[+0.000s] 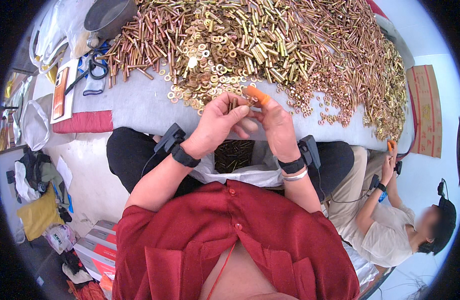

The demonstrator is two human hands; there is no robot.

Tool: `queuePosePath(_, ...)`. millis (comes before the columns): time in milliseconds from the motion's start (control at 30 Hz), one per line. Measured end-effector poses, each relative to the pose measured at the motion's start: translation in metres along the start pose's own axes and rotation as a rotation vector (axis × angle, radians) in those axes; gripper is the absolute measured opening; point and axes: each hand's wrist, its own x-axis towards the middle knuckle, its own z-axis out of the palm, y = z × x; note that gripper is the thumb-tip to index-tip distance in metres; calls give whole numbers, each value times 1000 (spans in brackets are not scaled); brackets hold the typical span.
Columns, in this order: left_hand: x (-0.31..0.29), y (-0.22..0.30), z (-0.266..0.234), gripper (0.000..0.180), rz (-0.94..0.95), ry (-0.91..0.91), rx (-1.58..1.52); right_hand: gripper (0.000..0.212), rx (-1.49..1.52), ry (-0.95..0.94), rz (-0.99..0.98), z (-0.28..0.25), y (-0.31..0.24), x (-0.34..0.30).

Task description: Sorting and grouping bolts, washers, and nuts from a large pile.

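My left hand (pixel 221 120) is closed, with a short copper-coloured metal sleeve (pixel 233 104) held between the thumb and curled fingers. Close against it, my right hand (pixel 277 120) has its fingers pinched together, an orange finger cot (pixel 257 94) covering one fingertip. Something small and shiny shows at the right fingertips, too small to name. Both hands hover over the table's near edge. Just beyond them lie loose flat washers (pixel 196 86) in a brassy pile. Behind those spreads a big heap of metal sleeves (pixel 262 42), with small nuts (pixel 335 90) to the right.
Below my hands, an open white sack (pixel 210 172) between my knees contains dark metal pieces (pixel 234 154). Scissors (pixel 92 67), a phone (pixel 61 94) and a grey metal pan (pixel 109 19) are at the table's left. A co-worker (pixel 385 225) sits at right, hands by the heap.
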Motion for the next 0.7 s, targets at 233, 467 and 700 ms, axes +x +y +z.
queuePosePath(233, 3, 1, -4, 14, -3, -5, -106, 75, 9, 214, -18, 0, 1, 2)
queuePosePath(467, 3, -1, -3, 19, 33, -15, 149, 39, -469, 264, -49, -29, -3, 10)
queuePosePath(700, -7, 8, 13, 26, -107, -104, 274, 28, -1456, 360, -539, -52, 4, 58)
